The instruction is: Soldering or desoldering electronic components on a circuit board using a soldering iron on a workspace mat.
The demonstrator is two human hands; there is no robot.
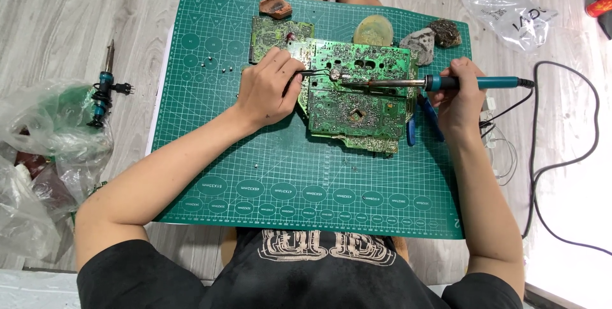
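Note:
A large green circuit board (357,102) lies on a green cutting mat (280,175). My left hand (268,89) rests at the board's left edge and pinches metal tweezers (319,73), whose tips touch the board near its top middle. My right hand (459,92) grips the teal handle of a soldering iron (446,82). Its metal tip reaches left to the same spot beside the tweezer tips.
A smaller green board (280,28) lies behind the left hand. A round yellow tin (373,29), a brown sponge holder (275,7) and two grey lumps (421,44) sit at the mat's far edge. Blue-handled pliers (414,127) lie right of the board. A second iron (105,82) and plastic bags (44,149) are at left.

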